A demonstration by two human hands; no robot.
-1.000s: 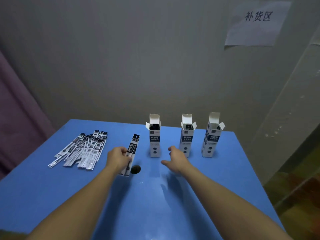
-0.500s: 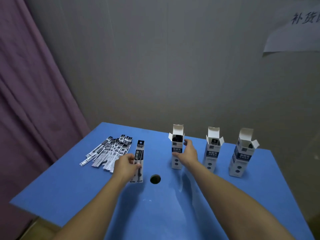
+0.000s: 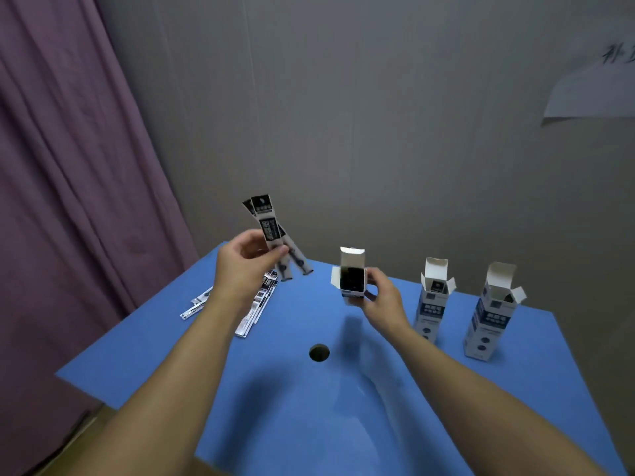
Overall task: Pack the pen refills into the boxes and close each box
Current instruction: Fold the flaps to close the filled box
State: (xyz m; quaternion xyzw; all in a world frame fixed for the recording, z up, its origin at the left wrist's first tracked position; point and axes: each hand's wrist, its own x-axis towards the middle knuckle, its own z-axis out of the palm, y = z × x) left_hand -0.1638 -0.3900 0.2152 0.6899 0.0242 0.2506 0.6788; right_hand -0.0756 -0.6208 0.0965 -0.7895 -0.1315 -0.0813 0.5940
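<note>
**Refills raised in one hand, open box lifted in the other**

Head view, all places given from the round hole (image 3: 319, 352) in the blue table (image 3: 292, 424).

Up and to the left of the hole: left hand (image 3: 245, 266), lifted off the table, fingers and thumb pinched on a small bunch of packaged pen refills (image 3: 271, 235). Bunch held nearly upright, tops tilted slightly left, lower ends fanned apart below the fingertips. At least two packets visible; exact count unclear.

Straight above the hole, slightly right: right hand (image 3: 379, 300), fingers curled round a box (image 3: 352, 281) held clear of the table, tipped so the open mouth faces the camera, top flap standing up, dark inside.

Left of the hole, partly hidden behind the left forearm: loose pile of refills (image 3: 256, 305) lying flat on the table.

Right of the hole: two more boxes upright on the table, flaps open, the middle box (image 3: 431, 304) nearer the hole, the far box (image 3: 489, 314) beyond it, apart from each other.

Behind the table: grey wall, purple curtain (image 3: 68, 166) at left, paper sign (image 3: 594, 87) at upper right.
</note>
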